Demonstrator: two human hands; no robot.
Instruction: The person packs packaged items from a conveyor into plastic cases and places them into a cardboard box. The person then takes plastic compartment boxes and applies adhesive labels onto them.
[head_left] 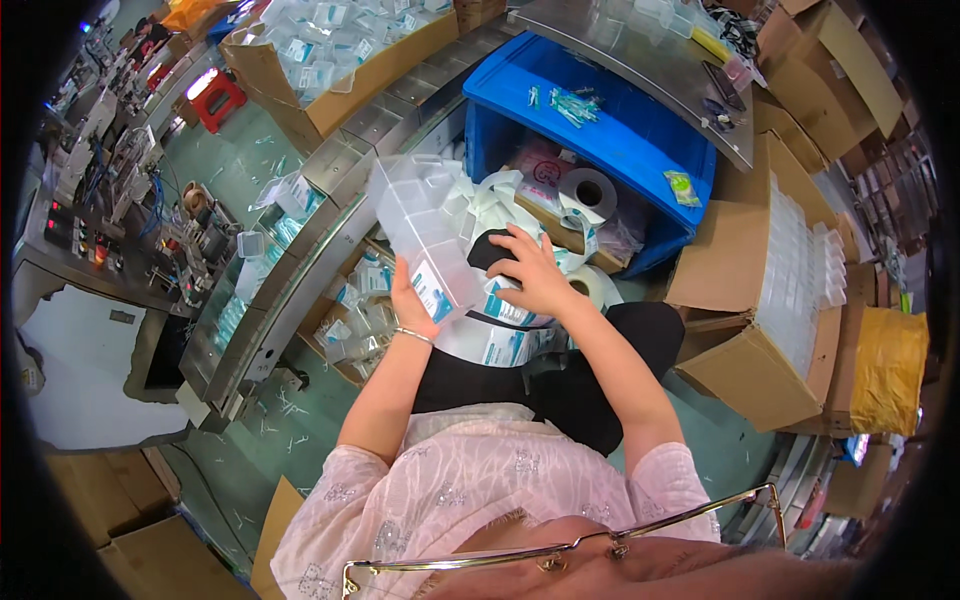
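My left hand (412, 300) is closed around the near end of a row of clear plastic boxes (415, 210), tilted up and away to the left. A white and blue label (433, 292) is on the nearest box. To its right, my right hand (540, 280) is open, its fingers spread over a black rounded surface (490, 250) and the edge of a label strip. That strip of white and blue labels (510, 345) lies across my lap. Crumpled backing paper (492, 200) is heaped just beyond my hands.
A blue bin (590, 110) on its side holds a label roll (587, 195). At right stands a carton (740, 270) of clear boxes. A metal conveyor (330, 225) runs along the left, beside a low carton (350, 375) of labelled boxes. Another box-filled carton (310, 115) is behind.
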